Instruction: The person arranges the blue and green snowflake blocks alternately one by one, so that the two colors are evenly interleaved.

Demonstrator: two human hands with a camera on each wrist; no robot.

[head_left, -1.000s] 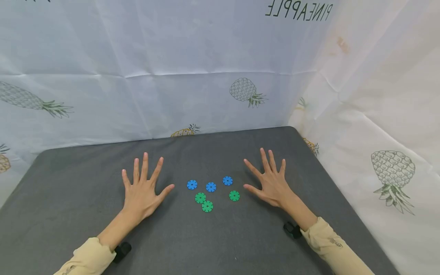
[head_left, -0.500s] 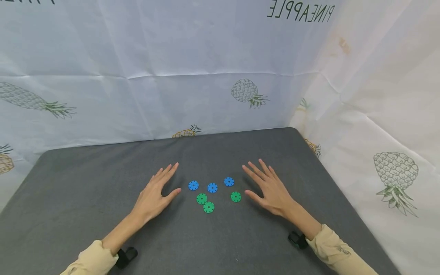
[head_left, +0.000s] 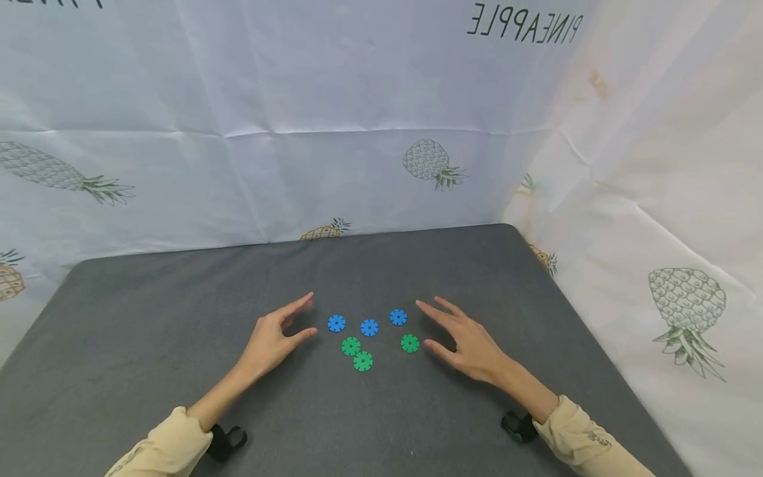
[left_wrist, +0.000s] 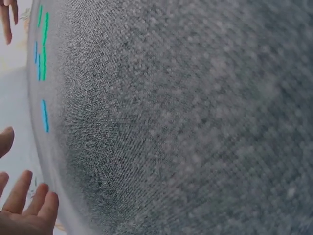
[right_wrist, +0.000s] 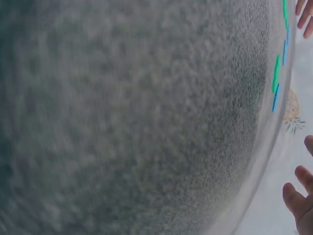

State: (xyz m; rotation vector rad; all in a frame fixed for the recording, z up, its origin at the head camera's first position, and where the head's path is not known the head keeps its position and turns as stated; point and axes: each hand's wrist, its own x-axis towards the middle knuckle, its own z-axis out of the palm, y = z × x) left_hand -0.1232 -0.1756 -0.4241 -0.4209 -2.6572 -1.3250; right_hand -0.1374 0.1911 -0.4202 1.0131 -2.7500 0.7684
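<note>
Three blue notched discs lie in a loose row on the dark grey table: a left one (head_left: 336,323), a middle one (head_left: 369,327) and a right one (head_left: 398,317). Nearer the person are two green discs side by side, one (head_left: 351,346) almost meeting the other (head_left: 363,361), and a third green disc (head_left: 409,343) sits to the right. My left hand (head_left: 269,341) hovers left of the discs, thumb and fingers apart, holding nothing. My right hand (head_left: 473,348) is held to their right, its thumb close to the third green disc, fingers loosely bent and holding nothing.
The grey cloth-covered table (head_left: 149,318) reaches a white curtain (head_left: 334,179) printed with pineapples at the back. Another curtain side (head_left: 626,232) runs along the right edge. Both wrists wear a black band, the left one (head_left: 225,442) and the right one (head_left: 518,427).
Both hands have gone from widely spread fingers to relaxed, slightly bent ones and have turned inward. The left hand has shifted right, toward the discs. The discs have stayed in place.
</note>
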